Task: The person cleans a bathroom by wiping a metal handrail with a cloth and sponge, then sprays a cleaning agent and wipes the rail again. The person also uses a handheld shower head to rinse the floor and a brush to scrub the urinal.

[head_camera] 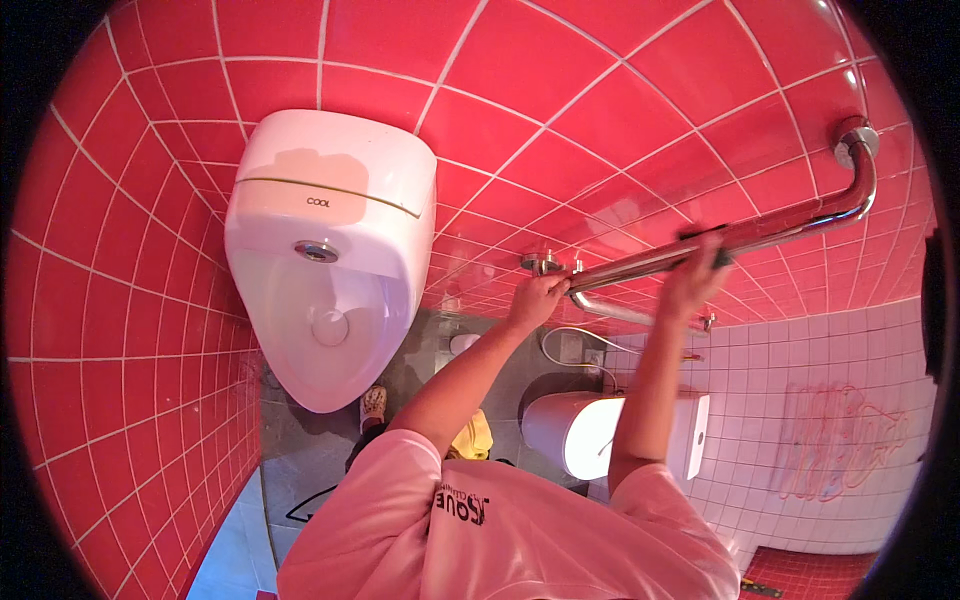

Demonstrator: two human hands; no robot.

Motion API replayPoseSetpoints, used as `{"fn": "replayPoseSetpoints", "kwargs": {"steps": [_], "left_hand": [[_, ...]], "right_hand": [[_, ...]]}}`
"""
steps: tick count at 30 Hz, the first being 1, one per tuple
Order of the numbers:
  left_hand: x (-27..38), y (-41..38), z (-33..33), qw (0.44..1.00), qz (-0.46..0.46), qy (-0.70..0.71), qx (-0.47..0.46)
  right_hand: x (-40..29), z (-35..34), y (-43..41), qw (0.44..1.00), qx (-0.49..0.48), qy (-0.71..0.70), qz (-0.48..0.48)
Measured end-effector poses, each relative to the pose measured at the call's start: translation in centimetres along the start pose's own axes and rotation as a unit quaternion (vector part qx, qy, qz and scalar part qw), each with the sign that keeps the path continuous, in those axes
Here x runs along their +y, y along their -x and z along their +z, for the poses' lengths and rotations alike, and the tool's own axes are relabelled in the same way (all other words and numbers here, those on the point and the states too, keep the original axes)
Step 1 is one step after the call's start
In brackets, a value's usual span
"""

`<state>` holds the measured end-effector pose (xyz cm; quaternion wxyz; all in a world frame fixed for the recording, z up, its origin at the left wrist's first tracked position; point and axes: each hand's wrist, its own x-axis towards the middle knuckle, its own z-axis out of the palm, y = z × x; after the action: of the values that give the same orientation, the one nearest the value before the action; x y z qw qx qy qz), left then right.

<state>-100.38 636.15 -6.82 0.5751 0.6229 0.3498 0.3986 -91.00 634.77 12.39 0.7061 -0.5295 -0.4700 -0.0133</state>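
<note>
A chrome grab bar [795,221] runs slantwise along the red-tiled wall, bent at its far end into a round wall flange [856,142]. My left hand [538,301] grips the bar's near end, close to another flange [540,261]. Farther along, my right hand [691,283] presses a dark pad or cloth [721,259] around the bar. Motion blurs that hand, so the pad's exact kind is unclear. Both forearms reach up from a pale short-sleeved shirt [525,540] bearing printed writing.
A white urinal [330,277] hangs on the wall to the left. Below my arms stand a white toilet [577,439] and a lower chrome bar [611,309]. A thin hose [551,352] loops near it. A yellow cloth [472,439] shows beside my body, above the grey floor [427,360].
</note>
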Motion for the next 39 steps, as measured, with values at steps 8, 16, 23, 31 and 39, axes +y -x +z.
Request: {"fn": "replayPoseSetpoints", "kwargs": {"steps": [8, 16, 23, 31, 39], "left_hand": [[-1.7, -5.0, -1.0, 0.991, 0.042, -0.021, -0.122], [-1.1, -5.1, -2.4, 0.973, 0.001, 0.067, -0.223], [-2.8, -5.3, -2.0, 0.969, -0.001, 0.115, -0.22], [-3.2, -5.9, -1.6, 0.965, -0.012, 0.102, -0.243], [-5.3, -6.3, -0.9, 0.959, 0.005, 0.172, -0.224]], "right_hand": [[2.2, -2.0, 3.7, 0.98, -0.129, 0.113, 0.097], [-0.9, -1.2, 1.4, 0.983, -0.139, 0.093, 0.078], [-1.5, -0.2, 1.6, 0.979, -0.144, 0.114, 0.083], [-2.0, 0.2, 1.6, 0.977, -0.145, 0.128, 0.093], [-1.7, 0.3, 1.3, 0.973, -0.168, 0.117, 0.105]]}}
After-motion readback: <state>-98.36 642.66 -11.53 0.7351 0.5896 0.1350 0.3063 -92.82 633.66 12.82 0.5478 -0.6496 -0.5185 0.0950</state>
